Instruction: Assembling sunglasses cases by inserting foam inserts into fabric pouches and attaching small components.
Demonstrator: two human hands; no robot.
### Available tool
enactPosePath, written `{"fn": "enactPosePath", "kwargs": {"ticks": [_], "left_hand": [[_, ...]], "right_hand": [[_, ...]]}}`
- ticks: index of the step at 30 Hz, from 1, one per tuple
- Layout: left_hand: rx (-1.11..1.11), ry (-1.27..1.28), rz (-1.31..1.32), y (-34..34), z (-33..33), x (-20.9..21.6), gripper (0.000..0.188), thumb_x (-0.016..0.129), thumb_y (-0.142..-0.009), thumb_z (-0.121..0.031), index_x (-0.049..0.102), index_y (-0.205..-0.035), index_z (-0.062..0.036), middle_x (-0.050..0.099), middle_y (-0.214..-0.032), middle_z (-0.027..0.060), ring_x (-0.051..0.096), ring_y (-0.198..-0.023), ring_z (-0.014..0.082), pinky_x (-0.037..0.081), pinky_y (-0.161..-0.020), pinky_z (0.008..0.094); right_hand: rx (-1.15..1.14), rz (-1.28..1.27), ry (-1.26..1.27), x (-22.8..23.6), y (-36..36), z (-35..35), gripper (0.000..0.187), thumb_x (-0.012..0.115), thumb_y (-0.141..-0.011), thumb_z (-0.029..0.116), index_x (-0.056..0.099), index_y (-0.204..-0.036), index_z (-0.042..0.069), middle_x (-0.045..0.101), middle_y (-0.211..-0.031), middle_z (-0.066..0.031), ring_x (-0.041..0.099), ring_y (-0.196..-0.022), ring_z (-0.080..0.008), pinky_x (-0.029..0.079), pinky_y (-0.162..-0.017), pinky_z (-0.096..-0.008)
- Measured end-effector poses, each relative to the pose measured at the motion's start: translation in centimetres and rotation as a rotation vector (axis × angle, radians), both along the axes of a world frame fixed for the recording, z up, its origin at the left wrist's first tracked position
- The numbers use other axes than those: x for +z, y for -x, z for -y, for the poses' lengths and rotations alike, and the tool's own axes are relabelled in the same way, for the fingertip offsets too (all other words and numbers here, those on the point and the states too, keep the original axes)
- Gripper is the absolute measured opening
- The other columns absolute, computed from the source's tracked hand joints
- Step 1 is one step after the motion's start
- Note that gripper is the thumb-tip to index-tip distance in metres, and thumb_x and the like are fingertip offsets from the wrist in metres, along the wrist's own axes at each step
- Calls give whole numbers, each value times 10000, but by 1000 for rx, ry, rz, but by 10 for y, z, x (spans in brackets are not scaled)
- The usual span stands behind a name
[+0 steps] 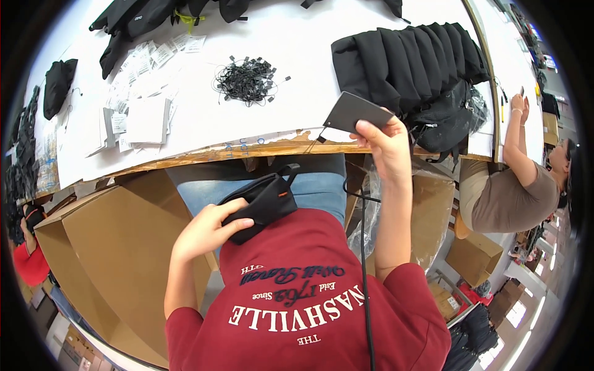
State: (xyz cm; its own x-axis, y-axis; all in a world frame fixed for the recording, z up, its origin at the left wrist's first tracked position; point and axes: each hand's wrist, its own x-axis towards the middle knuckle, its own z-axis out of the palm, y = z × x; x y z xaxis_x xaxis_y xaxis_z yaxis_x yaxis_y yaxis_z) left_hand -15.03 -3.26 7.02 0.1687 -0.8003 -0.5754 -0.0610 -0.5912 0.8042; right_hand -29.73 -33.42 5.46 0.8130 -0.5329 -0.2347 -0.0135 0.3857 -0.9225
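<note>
My left hand (216, 224) is closed round a small black fabric pouch (265, 203), held against my lap, with a loop strap at its upper end and a small orange tab. Over the table's front edge, my right hand (385, 141) pinches a dark rectangular hang tag (354, 113) by its right corner. A thin string with a small black plastic piece hangs from the tag's left end. Ahead on the table lies a tangled heap of black tag strings (249, 81). Left of it are white paper labels (143, 60) and a stack of cards (147, 121).
Folded black fabric bags (408, 65) stand in a row at the right of the white table (297, 49). More black bags lie at the back left. A large cardboard box (124, 247) stands at my left. A co-worker (516, 191) sits at the right.
</note>
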Motion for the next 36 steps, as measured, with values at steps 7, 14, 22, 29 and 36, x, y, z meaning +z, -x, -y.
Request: {"fn": "enactPosePath", "kwargs": {"ticks": [7, 14, 22, 29, 36], "left_hand": [[-115, 18, 41, 7, 17, 4, 202, 632, -887, -252, 598, -966, -69, 546, -617, 167, 544, -544, 320, 420, -531, 355], [-167, 8, 83, 10, 22, 9, 204, 630, -884, -261, 604, -956, -71, 564, -636, 166, 580, -584, 341, 435, -542, 369], [-31, 77, 72, -6, 6, 16, 238, 658, -865, -191, 609, -1029, -25, 668, -842, 141, 661, -730, 271, 497, -666, 331], [-196, 277, 610, -6, 33, 21, 168, 694, -788, -108, 632, -933, -48, 618, -1114, 109, 582, -1088, 269, 488, -835, 364], [-317, 555, 865, -2, 42, 14, 199, 673, -707, -73, 635, -896, -119, 585, -1184, 60, 514, -1173, 252, 377, -1018, 460]], "right_hand": [[-270, 17, -777, 0, -59, -51, 321, 553, -954, 364, 561, -786, 91, 374, -566, 3, 361, -522, -121, 320, -480, -251], [-373, -180, -449, -8, -54, -59, 322, 530, -941, 401, 599, -1003, 93, 602, -734, 21, 548, -595, -48, 445, -544, -202], [-297, -118, -45, -6, -41, -39, 273, 608, -942, 304, 676, -843, 59, 524, -644, 103, 378, -508, 13, 272, -463, -175], [210, -179, 269, 25, -30, -52, 315, 654, -905, 323, 716, -802, 31, 594, -615, 55, 488, -574, -41, 400, -557, -228], [732, -310, 1144, 27, -21, -74, 298, 592, -875, 425, 744, -881, 168, 656, -669, -99, 641, -619, -288, 487, -568, -373]]}}
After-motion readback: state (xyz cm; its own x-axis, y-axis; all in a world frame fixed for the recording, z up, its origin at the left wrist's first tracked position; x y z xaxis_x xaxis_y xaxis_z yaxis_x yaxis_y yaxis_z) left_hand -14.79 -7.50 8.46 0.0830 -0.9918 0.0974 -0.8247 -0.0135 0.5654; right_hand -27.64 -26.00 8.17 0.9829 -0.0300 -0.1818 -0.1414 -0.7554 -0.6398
